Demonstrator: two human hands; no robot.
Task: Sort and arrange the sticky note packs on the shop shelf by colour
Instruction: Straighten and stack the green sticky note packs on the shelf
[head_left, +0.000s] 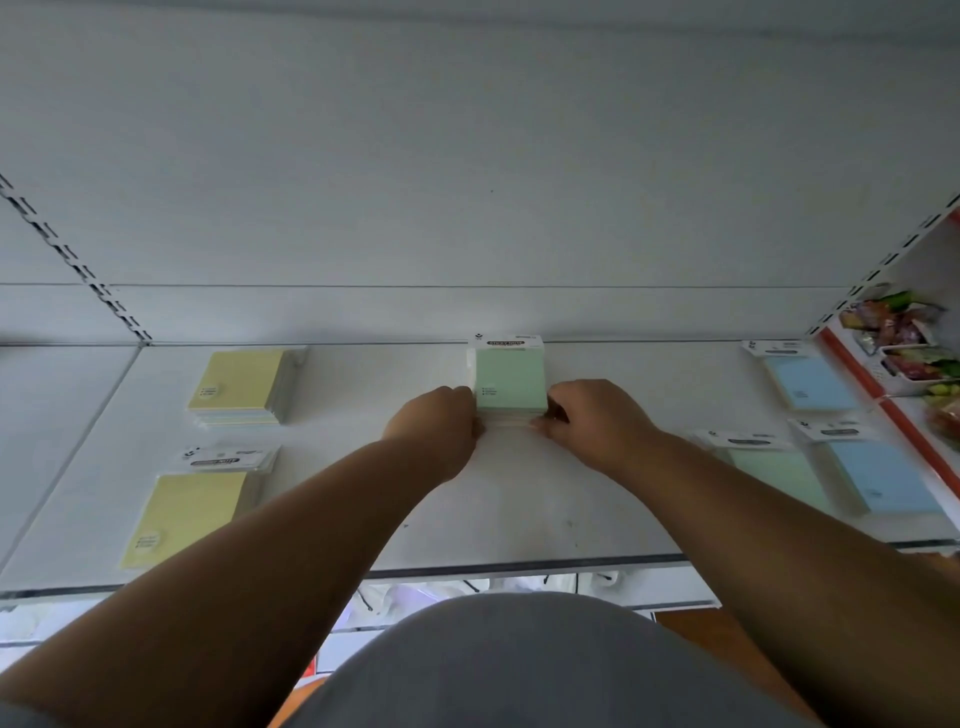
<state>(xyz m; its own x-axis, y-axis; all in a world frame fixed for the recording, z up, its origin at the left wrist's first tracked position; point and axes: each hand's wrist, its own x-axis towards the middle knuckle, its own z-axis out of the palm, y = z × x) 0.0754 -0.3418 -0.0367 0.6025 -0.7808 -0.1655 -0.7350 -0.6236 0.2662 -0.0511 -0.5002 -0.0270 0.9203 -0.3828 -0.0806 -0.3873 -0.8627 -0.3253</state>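
Near the middle of the frame a stack of green sticky note packs (510, 382) is lying on the white shelf (519, 509), its far end against the back panel (467, 156). The left hand (439, 423) and right hand (587, 421) are curling their fingers against its two near corners, each grip pinching the stack's lower edge; the fingertips themselves are tucked out of sight.

At the left of the frame two yellow stacks (239, 387) (192, 512) are sitting flat and well apart from the hands, nothing lying between. At the right, blue packs (808, 382) (878, 475) and one more green pack (774, 470) are lying partly behind the right forearm. The packs look flat, rectangular and glossy-wrapped, with white header cards whose print is too blurred to read.

At the far right, colourful wrapped goods (898, 332) are being cut off by the frame edge.
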